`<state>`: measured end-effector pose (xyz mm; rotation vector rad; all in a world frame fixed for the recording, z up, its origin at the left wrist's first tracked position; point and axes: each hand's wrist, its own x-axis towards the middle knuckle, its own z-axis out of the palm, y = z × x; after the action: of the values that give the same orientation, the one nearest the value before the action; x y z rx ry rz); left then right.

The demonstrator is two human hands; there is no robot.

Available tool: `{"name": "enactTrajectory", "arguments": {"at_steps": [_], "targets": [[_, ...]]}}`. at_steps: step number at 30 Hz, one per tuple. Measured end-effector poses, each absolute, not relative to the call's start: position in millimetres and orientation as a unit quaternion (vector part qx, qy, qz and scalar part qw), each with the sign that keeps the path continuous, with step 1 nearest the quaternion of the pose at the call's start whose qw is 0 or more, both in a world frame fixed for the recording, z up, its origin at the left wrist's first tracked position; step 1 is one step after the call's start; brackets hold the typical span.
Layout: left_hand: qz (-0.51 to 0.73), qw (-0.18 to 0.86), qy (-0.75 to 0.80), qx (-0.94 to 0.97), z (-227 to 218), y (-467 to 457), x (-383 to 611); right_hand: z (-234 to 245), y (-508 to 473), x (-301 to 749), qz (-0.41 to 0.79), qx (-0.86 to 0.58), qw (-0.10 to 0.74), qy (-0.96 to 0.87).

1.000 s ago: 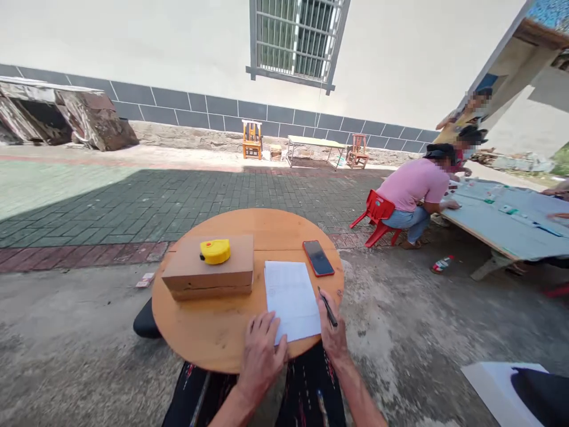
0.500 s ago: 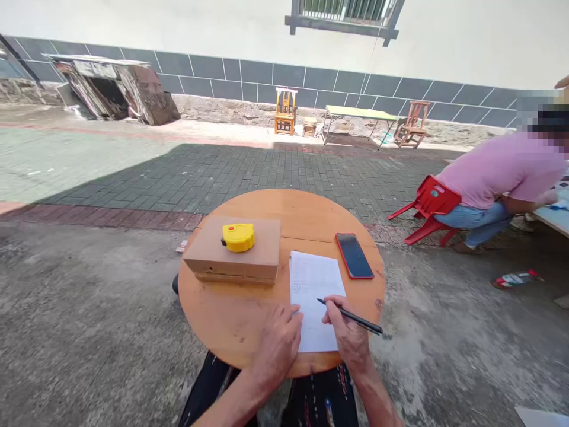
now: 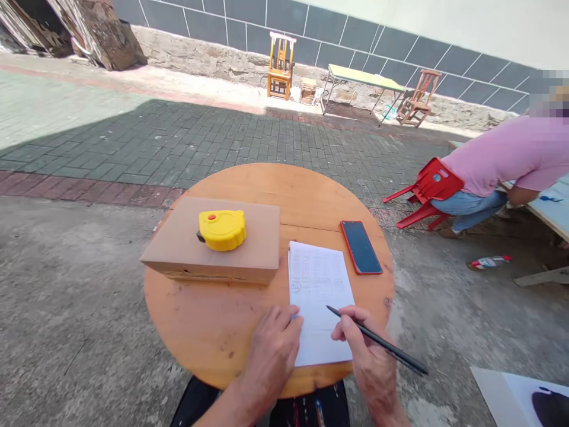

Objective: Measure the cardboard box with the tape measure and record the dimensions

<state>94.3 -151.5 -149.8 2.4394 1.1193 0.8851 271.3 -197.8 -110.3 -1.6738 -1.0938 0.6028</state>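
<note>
A black pen [image 3: 377,340] is gripped in my right hand [image 3: 371,353], its tip pointing up and left over a stack of white paper [image 3: 317,320]. The upper half of the top sheet carries faint printed lines and a round stamp mark; the lower half is mostly blank. My left hand [image 3: 273,347] lies on the paper's left edge and the wooden round table [image 3: 213,338], fingers laid down. A small bluish patch shows by its fingertips, too small to name. Up and to the left, a yellow tape measure [image 3: 224,231] sits on a cardboard box [image 3: 262,237].
A phone with a red rim [image 3: 362,248] lies right of the paper. At the right, a person in a pink shirt [image 3: 502,154] sits on a red plastic chair [image 3: 438,181]. A bottle [image 3: 489,262] lies on the ground. Wooden chairs and a folding table [image 3: 364,76] stand along the wall.
The view has tipped down and closer, so the table looks larger. The pen stays in my right hand, its tip slightly off the sheet's middle. My left hand stays at the paper's left edge.
</note>
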Motion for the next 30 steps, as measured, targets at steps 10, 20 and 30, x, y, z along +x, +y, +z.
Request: {"name": "enactTrajectory", "arguments": {"at_steps": [10,20,30], "targets": [[0.319,0.144,0.397,0.848,-151,-151,97,-129,-142,245,0.287,-0.654,0.439,-0.545],[0.322,0.165,0.409,0.838,-149,-154,97,-126,-145,240,0.18,-0.644,0.434,-0.603],[0.333,0.174,0.412,0.83,-152,-153,98,-125,-142,239,0.173,-0.635,0.428,-0.62]]}}
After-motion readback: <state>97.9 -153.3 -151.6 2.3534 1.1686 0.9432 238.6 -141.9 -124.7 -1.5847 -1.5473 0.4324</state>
